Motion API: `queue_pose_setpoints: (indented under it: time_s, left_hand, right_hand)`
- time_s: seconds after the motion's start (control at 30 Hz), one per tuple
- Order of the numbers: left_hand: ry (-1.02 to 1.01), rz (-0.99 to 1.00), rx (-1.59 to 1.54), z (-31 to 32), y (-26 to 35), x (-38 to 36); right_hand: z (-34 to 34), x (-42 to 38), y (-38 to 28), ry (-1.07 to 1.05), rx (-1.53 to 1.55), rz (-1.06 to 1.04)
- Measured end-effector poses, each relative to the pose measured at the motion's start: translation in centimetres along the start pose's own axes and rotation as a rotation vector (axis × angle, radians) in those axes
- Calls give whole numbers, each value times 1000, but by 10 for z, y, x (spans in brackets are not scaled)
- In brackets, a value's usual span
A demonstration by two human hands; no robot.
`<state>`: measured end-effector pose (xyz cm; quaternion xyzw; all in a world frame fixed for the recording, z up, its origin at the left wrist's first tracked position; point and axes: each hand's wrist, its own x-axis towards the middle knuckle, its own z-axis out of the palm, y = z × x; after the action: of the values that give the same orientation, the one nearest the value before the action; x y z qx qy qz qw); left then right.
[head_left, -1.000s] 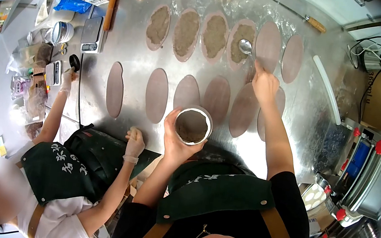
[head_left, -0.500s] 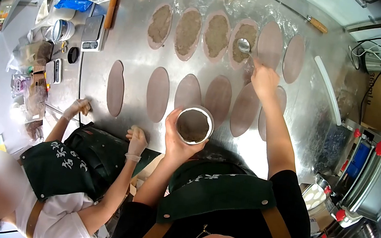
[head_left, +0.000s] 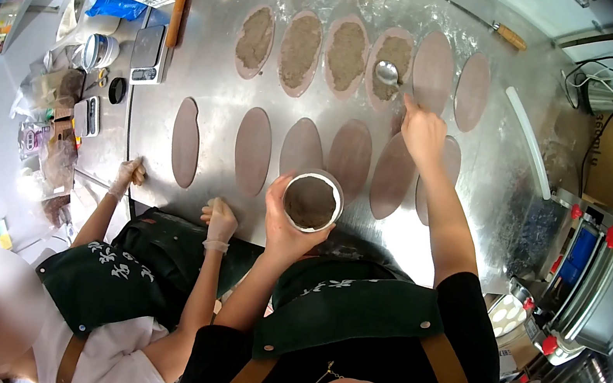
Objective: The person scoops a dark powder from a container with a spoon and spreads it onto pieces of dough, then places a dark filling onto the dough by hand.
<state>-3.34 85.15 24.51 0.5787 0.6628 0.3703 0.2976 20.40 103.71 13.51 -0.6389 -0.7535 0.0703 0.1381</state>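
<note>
Four paste-topped dough ovals (head_left: 300, 50) in far row; on the fourth, spoon (head_left: 387, 72) clasped in right hand (head_left: 424, 134), now slightly farther left, apparently evening the paste; paste tub (head_left: 338, 200) gripped in left hand (head_left: 288, 228).

Ovals (head_left: 252, 152) mauve; apron (head_left: 352, 312) dark green, white lettering.
</note>
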Motion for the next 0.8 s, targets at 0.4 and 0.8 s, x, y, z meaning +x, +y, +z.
queue_pose_setpoints:
  time_s: [0.4,0.8]
  left_hand:
    - [37,6,-17,2,-3,-5]
    - [106,-64,2,13,11,-29]
  right_hand:
    - [-1,80,3,-141,-58,161]
    - [-15,59,18,-209,-66,195]
